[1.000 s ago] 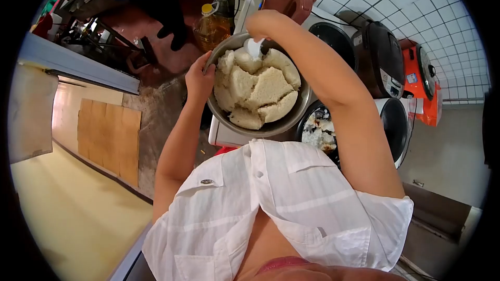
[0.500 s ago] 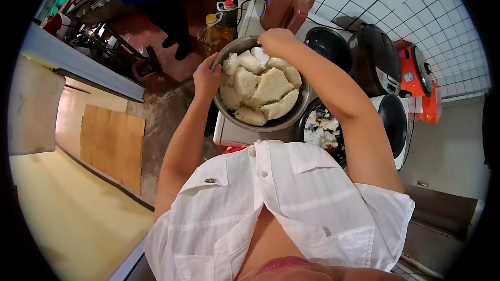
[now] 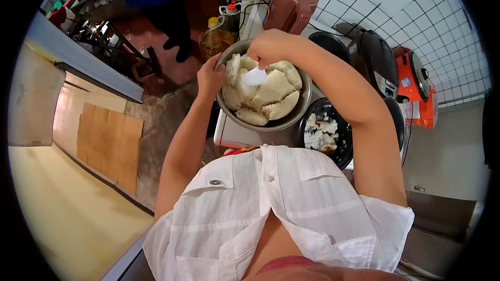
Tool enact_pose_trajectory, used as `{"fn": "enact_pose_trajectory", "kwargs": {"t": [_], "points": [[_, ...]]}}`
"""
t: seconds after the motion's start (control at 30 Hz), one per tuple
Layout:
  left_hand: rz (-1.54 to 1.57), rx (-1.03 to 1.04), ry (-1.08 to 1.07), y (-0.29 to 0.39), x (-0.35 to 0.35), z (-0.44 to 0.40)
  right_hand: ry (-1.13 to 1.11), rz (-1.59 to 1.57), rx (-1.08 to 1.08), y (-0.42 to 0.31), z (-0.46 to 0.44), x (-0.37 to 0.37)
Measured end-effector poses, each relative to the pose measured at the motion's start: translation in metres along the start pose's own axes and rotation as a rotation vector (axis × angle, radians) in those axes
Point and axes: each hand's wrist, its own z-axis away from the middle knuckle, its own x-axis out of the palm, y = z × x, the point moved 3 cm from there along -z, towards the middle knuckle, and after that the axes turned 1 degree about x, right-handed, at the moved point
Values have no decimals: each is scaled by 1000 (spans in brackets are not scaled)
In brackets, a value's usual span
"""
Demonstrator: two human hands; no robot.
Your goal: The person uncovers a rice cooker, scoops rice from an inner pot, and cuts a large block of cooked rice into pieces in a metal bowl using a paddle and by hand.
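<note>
A round metal bowl (image 3: 306,93) full of cooked white rice (image 3: 273,93) in big broken lumps sits at the counter's left end. My left hand (image 3: 210,77) is closed on the bowl's left rim. In my right hand (image 3: 268,48), over the bowl's far side, is a white rice paddle (image 3: 254,77); its handle is mostly hidden by my fingers. The paddle's blade lies against the rice left of the bowl's middle. Right of the bowl, a black inner pot (image 3: 342,138) has white rice scraps with some browned bits in it.
A brown electric kettle (image 3: 291,8) stands behind the bowl, with another black pot (image 3: 328,46) beside it. A dark rice cooker (image 3: 374,62) and a red cooker (image 3: 412,75) line the tiled wall. Oil bottles (image 3: 216,39) stand at left. Another person (image 3: 156,0) stands beyond.
My right hand has moved left and slightly down across the bowl. More of the paddle's blade now shows, nearer the middle of the rice. The left hand stays on the rim.
</note>
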Motion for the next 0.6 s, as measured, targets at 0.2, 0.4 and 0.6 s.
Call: {"fn": "enact_pose_trajectory", "kwargs": {"t": [0.2,0.4,0.6], "points": [[104,-104,-19,-4,3,1,54,181,1,-7,-10,32],[91,-102,-2,1,1,2,114,213,44,-34,-13,57],[93,-57,6,-7,4,1,198,185,142,-58,-16,82]]}}
